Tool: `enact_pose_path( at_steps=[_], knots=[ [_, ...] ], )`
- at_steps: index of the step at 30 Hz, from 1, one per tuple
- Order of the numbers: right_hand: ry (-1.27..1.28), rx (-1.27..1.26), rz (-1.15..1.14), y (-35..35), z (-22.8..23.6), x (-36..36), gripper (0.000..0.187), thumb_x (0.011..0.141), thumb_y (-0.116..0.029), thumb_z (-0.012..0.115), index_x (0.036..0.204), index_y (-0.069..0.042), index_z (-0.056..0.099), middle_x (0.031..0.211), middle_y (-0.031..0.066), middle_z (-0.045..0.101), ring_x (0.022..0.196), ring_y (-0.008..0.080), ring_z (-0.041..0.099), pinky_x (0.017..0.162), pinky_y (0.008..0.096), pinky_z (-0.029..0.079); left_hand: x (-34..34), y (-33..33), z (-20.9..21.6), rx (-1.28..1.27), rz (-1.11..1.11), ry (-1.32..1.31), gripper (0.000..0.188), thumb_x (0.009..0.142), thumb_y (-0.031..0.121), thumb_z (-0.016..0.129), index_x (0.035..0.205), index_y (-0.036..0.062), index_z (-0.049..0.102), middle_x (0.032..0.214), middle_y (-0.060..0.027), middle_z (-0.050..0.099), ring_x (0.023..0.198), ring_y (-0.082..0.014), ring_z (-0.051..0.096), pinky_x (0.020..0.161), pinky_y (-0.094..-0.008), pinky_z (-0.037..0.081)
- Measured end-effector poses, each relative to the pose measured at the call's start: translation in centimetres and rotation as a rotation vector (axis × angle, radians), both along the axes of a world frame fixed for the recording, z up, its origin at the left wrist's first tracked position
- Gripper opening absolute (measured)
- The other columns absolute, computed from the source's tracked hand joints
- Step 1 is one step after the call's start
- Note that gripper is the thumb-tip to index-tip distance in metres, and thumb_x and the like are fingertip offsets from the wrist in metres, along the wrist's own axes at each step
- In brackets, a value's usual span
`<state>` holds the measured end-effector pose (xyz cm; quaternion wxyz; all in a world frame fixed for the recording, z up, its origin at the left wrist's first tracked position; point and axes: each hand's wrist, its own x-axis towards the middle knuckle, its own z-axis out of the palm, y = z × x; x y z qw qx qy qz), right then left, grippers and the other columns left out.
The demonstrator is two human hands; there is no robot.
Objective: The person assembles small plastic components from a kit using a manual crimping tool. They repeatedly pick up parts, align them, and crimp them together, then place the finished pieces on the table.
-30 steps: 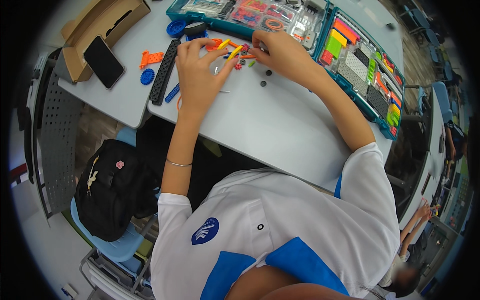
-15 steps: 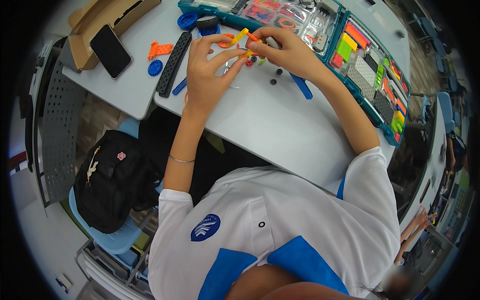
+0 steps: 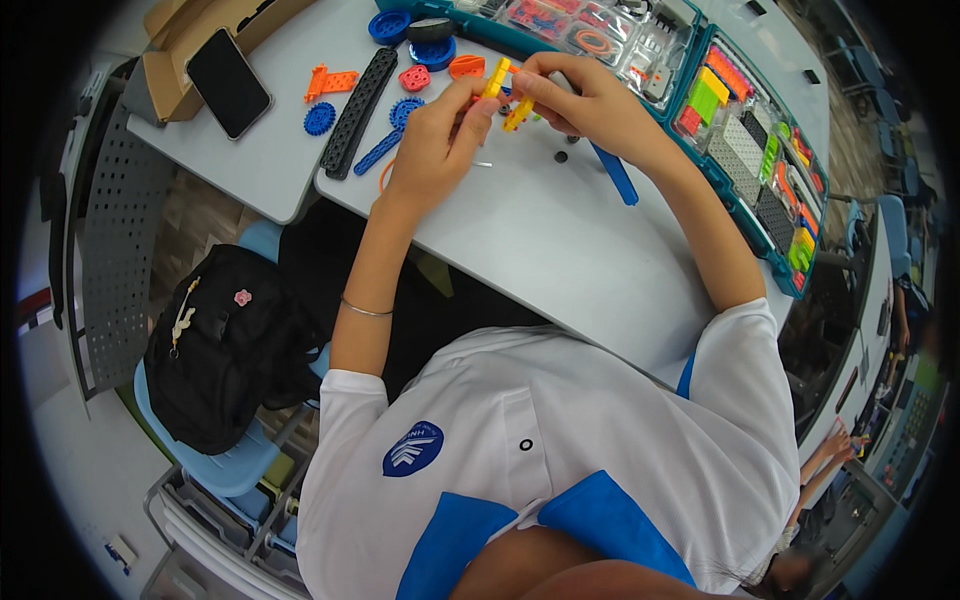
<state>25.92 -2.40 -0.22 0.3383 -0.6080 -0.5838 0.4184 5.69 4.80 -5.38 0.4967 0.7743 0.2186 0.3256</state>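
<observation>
Over the far part of the table, my left hand pinches a yellow building piece between thumb and fingertips. My right hand is closed close beside it, its fingertips at a second yellow piece. Whether the two pieces are joined cannot be seen. A small grey part shows between the right fingers. On the table near the hands lie a blue beam, a small black wheel, an orange round part and a red block.
A teal case of sorted parts stands open at the far right. Left of my hands are a long black perforated beam, blue gears, an orange piece, a phone and a cardboard box. A black backpack rests on a chair.
My left hand has gone from spread fingers to a pinch on the yellow piece. The yellow pieces have turned, one now more upright. The view has shifted slightly.
</observation>
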Motion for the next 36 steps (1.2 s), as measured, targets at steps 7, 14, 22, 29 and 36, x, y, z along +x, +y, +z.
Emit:
enact_pose_path(
  at_steps=[7, 14, 22, 29, 36],
  knots=[
    [0.388, 0.299, -0.255, 0.1, -0.6, -0.3, 0.019, 0.100, -0.025, 0.060, 0.105, -0.007, 0.062, 0.066, -0.0038, 0.046, 0.059, 0.0031, 0.044, 0.053, 0.0201, 0.032, -0.4, 1.2, -0.7, -0.156, 0.091, -0.339, 0.024, 0.108, 0.026, 0.041, 0.104, 0.0048, 0.052, 0.088, -0.0076, 0.065, 0.069, -0.0085, 0.058, 0.059, -0.0208, 0.044],
    [0.263, 0.551, -0.185, -1.4, -1.7, -3.2, 0.013, 0.096, -0.015, 0.065, 0.102, -0.005, 0.061, 0.082, -0.0017, 0.058, 0.078, 0.0044, 0.054, 0.068, 0.0203, 0.042, 0.1, 0.6, -0.1, -0.174, 0.074, -0.315, 0.012, 0.104, 0.016, 0.049, 0.106, 0.0064, 0.042, 0.107, -0.0172, 0.065, 0.083, -0.0150, 0.066, 0.068, -0.0246, 0.052],
    [0.157, 0.394, -0.128, -2.5, -4.2, -3.5, 0.023, 0.093, -0.020, 0.068, 0.108, -0.006, 0.055, 0.091, -0.0002, 0.053, 0.087, 0.0081, 0.051, 0.076, 0.0250, 0.042, 0.0, 1.1, -0.4, -0.225, 0.041, -0.475, 0.020, 0.102, 0.013, 0.055, 0.103, 0.0082, 0.036, 0.096, -0.0156, 0.068, 0.073, -0.0129, 0.067, 0.065, -0.0217, 0.052],
    [-0.374, 0.403, -0.126, -2.6, -0.9, -2.3, 0.033, 0.086, -0.026, 0.072, 0.108, -0.008, 0.055, 0.086, 0.0124, 0.063, 0.079, 0.0296, 0.065, 0.065, 0.0373, 0.049, -0.8, 0.5, 0.3, -0.288, -0.122, -0.401, 0.023, 0.101, 0.015, 0.058, 0.117, 0.0026, 0.048, 0.089, -0.0134, 0.071, 0.066, -0.0100, 0.064, 0.062, -0.0208, 0.049],
    [-0.712, 0.385, -0.041, -2.8, -0.4, -0.5, 0.039, 0.079, -0.024, 0.074, 0.113, -0.010, 0.060, 0.092, 0.0122, 0.065, 0.083, 0.0304, 0.066, 0.071, 0.0407, 0.051, -0.8, 0.5, 0.4, -0.272, -0.107, -0.392, 0.027, 0.098, 0.016, 0.063, 0.119, -0.0020, 0.060, 0.092, -0.0139, 0.073, 0.067, -0.0102, 0.063, 0.062, -0.0215, 0.049]
  ],
)
